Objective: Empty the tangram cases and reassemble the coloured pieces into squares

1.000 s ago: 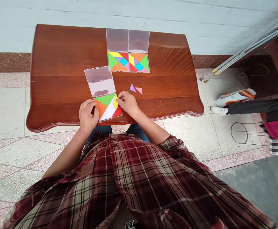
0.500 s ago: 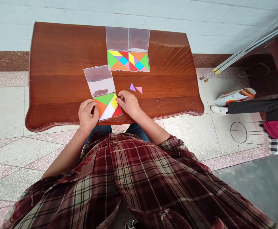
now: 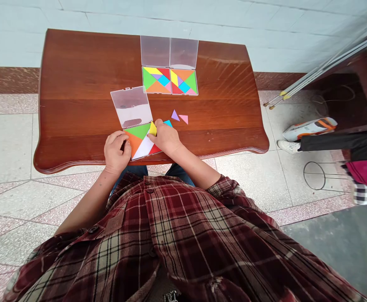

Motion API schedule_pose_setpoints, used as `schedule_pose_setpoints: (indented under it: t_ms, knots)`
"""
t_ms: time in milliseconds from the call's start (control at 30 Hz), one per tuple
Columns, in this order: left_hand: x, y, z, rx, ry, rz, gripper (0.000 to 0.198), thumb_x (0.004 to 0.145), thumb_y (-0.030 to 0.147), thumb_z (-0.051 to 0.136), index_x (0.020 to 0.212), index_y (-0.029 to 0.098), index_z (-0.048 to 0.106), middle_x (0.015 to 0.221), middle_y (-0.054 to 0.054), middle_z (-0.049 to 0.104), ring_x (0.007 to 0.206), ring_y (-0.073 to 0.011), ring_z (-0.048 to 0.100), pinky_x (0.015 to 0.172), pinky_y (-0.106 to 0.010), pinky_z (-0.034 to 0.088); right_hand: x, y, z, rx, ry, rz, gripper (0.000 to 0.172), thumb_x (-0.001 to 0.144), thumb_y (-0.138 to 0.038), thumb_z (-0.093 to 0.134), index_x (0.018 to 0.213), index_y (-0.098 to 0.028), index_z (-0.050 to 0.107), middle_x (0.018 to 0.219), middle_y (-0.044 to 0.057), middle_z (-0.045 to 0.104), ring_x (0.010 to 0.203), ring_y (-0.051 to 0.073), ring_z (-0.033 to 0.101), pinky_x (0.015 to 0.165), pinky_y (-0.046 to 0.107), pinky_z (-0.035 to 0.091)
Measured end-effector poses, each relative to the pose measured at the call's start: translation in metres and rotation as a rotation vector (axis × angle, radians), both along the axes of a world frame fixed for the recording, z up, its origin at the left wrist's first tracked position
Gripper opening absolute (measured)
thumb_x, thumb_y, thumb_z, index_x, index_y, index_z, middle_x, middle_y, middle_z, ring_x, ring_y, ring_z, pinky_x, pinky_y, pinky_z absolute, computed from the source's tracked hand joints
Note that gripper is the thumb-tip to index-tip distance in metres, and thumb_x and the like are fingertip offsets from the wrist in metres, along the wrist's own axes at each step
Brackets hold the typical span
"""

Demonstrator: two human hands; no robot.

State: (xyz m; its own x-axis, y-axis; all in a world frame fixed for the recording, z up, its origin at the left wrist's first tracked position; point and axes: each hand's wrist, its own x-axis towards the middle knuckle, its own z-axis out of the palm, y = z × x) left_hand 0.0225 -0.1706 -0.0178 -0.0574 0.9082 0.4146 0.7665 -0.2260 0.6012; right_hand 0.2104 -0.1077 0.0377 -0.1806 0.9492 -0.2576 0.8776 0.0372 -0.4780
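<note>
Reading labels first: white-and-orange bag (image 3: pixel 312 128) on the floor, print too small for me to make out. Surface: brown polished wooden table (image 3: pixel 85 71), set against a pale blue wall (image 3: pixel 108 17); floor (image 3: pixel 7 147) of speckled tiles.

Tangram case (image 3: pixel 143 147), one, open, at the table's near edge between my hands; green triangle (image 3: pixel 138 130), orange triangle (image 3: pixel 133 143) and red triangle (image 3: pixel 155 149) inside. Left hand (image 3: pixel 116 152): at the case's left side, thumb apart from curled fingers. Right hand (image 3: pixel 167 137): thumb on the yellow parallelogram (image 3: pixel 153 128); whether it grips, I cannot tell. It hides part of the case and of a blue piece (image 3: pixel 169 123).

Also: purple triangle (image 3: pixel 175 115), pink triangle (image 3: pixel 184 118), loose; two filled cases (image 3: pixel 155 51) behind, lids raised; metal poles (image 3: pixel 300 85) and another person's white shoe (image 3: pixel 289 146), right.
</note>
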Motion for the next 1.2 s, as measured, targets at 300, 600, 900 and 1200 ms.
schedule_pose_setpoints:
  t_ms: [300,600,900,1200]
  knots:
    - [0.000,0.000,0.000,-0.013,0.008,0.008,0.018,0.082,0.026,0.051,0.091,0.021,0.066,0.110,-0.008,0.069,0.105,-0.0237,0.063,0.097,-0.042,0.048,0.003,0.013,-0.011,0.024,0.106,-0.008,0.024,0.081,-0.019,0.062,0.099,-0.021,0.046,0.097,0.010,0.066,0.094,0.029,0.064,0.082,0.043,0.051]
    - [0.001,0.000,0.000,-0.028,-0.003,0.002,0.019,0.083,0.027,0.049,0.091,0.021,0.065,0.110,-0.009,0.068,0.105,-0.0240,0.061,0.098,-0.043,0.046,0.007,0.016,-0.009,0.063,0.225,0.048,0.033,0.082,-0.016,0.051,0.114,-0.022,0.045,0.082,0.001,0.065,0.080,0.021,0.062,0.078,0.035,0.047]
    - [0.001,0.000,0.003,-0.037,0.003,0.003,0.019,0.083,0.026,0.049,0.090,0.021,0.065,0.108,-0.008,0.068,0.103,-0.0237,0.061,0.098,-0.043,0.046,-0.003,0.007,-0.003,0.072,0.025,0.083,0.026,0.083,-0.012,0.050,0.108,-0.018,0.051,0.094,0.011,0.070,0.091,0.029,0.064,0.081,0.040,0.047]
    - [0.001,-0.001,0.001,-0.015,-0.003,-0.012,0.019,0.084,0.025,0.049,0.090,0.020,0.065,0.109,-0.008,0.069,0.102,-0.0231,0.062,0.096,-0.042,0.048,-0.008,0.014,-0.012,0.102,0.120,0.083,0.021,0.084,-0.025,0.063,0.102,-0.020,0.053,0.084,0.006,0.068,0.087,0.027,0.064,0.079,0.037,0.048]
